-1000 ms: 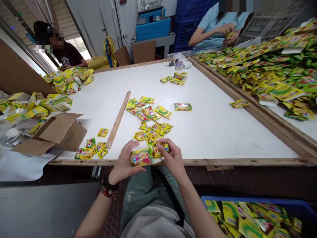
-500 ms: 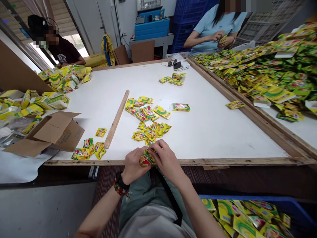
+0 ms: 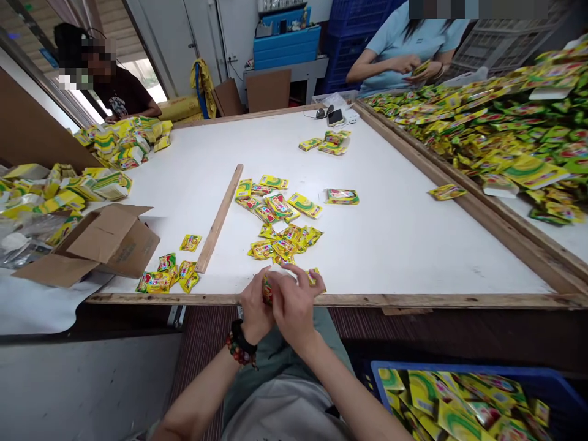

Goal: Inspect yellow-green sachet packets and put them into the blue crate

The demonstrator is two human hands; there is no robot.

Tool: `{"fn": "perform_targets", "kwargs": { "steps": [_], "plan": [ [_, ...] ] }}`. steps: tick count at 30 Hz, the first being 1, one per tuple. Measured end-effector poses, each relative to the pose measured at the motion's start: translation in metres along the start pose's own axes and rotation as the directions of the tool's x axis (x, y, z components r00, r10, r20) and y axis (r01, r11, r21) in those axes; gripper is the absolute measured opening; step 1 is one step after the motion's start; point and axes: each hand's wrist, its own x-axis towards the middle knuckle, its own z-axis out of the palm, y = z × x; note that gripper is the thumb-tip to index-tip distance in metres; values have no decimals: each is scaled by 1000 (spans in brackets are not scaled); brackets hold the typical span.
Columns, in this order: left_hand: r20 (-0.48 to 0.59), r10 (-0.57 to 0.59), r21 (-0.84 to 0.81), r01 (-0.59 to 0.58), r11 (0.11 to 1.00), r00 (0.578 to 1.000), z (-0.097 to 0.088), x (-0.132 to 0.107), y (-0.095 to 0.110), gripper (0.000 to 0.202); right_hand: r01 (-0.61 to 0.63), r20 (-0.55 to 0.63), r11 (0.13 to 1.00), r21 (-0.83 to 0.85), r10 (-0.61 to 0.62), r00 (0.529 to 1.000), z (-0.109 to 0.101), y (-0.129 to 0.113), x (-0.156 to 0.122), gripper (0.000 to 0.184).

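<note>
Just over the front edge of the table, my left hand (image 3: 256,306) is closed around a small printed box (image 3: 267,290), mostly covered by the fingers. My right hand (image 3: 294,309) presses in from the other side, its thumb and forefinger closed at the box, the outer fingers stretched out. A yellow sachet (image 3: 316,278) shows behind those outer fingers; whether they touch it I cannot tell. Right beyond my hands lies a pile of yellow sachets (image 3: 285,245), with several flat yellow-and-green boxes (image 3: 278,205) behind it.
A wooden strip (image 3: 220,220) lies on the white table, with loose sachets (image 3: 156,282) and an open carton (image 3: 110,242) to its left. Sachets are heaped (image 3: 519,135) behind the right rail. A blue crate (image 3: 459,369) of boxes stands lower right. Two people sit across the table.
My right hand has turned and moved over the box, covering more of it. A sachet now shows beside its outer fingers. The whole view has shifted slightly.
</note>
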Motion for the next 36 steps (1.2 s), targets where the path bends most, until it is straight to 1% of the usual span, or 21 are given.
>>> {"fn": "perform_targets", "kwargs": {
  "steps": [3, 8, 11, 12, 13, 14, 15, 16, 17, 18, 19, 20, 21, 23, 25, 26, 27, 29, 31, 33, 36],
  "plan": [
    [-29, -36, 26, 37, 999, 999, 2, 0, 0, 35, 61, 127, 998, -3, -60, 990, 3, -2, -4, 37],
    [5, -70, 42, 70, 997, 998, 1, 2, 1, 44, 22, 208, 999, -27, -16, 978, -6, -3, -1, 54],
    [-17, -69, 25, 70, 997, 997, 1, 1, 2, 49, 8, 249, 995, 100, -33, 968, -7, 1, -1, 56],
    [-35, -59, 5, 60, 998, 998, 2, 1, 2, 50, -35, 218, 985, 169, -3, 976, -7, 3, -2, 55],
    [-55, -42, -19, 41, 999, 998, 2, 0, 2, 52, -109, 174, 962, 250, 66, 982, -6, 5, -2, 55],
    [-72, -17, -39, 14, 999, 997, 3, 0, 1, 53, -205, 140, 916, 346, 165, 976, -5, 8, -2, 56],
    [-83, 17, -53, -21, 998, 996, 3, -1, 1, 51, -310, 152, 838, 449, 271, 951, -4, 11, -3, 60],
    [-83, 52, -63, -58, 996, 995, 4, -1, 1, 47, -422, 223, 731, 537, 359, 906, -2, 13, -3, 63],
    [-73, 84, -72, -90, 993, 994, 4, -1, 1, 43, -524, 331, 611, 593, 409, 850, -1, 15, -3, 63],
    [-60, 111, -79, -115, 990, 992, 4, -1, 1, 42, -603, 443, 506, 616, 410, 797, 1, 16, -3, 60],
    [-48, 129, -82, -132, 988, 990, 3, -1, 1, 43, -652, 532, 438, 619, 377, 759, 2, 16, -4, 54],
    [-29, 131, -82, -133, 988, 991, 2, -1, 1, 47, -671, 581, 413, 615, 337, 741, 2, 15, -4, 49],
    [-1, 114, -75, -114, 991, 993, 0, -1, 2, 51, -663, 595, 430, 613, 302, 745, 2, 14, -5, 45],
    [69, 50, -40, -47, 998, 996, -2, -1, 3, 53, -582, 546, 533, 614, 247, 801, 1, 11, -6, 42],
    [127, -12, 9, 11, 1000, 992, -4, -2, 3, 46, -506, 483, 622, 597, 225, 846, 0, 9, -8, 39],
    [136, -29, 28, 25, 999, 990, -4, -2, 3, 43, -495, 461, 644, 584, 240, 855, 1, 8, -8, 37],
    [130, -36, 40, 31, 999, 991, -3, -2, 4, 43, -503, 447, 649, 571, 268, 853, 2, 8, -7, 35],
    [117, -37, 39, 32, 999, 992, -2, -2, 5, 46, -549, 450, 632, 547, 331, 829, 4, 9, -5, 35],
    [114, -30, 27, 27, 999, 993, -1, -1, 6, 49, -572, 471, 623, 534, 342, 813, 5, 10, -2, 36],
    [105, -34, 30, 31, 999, 994, -1, 1, 6, 49, -533, 499, 665, 524, 268, 824, 3, 12, 1, 36],
    [82, -57, 36, 54, 998, 995, -2, 1, 4, 48, -362, 523, 802, 475, 74, 849, -3, 16, 2, 43]
  ]
}}
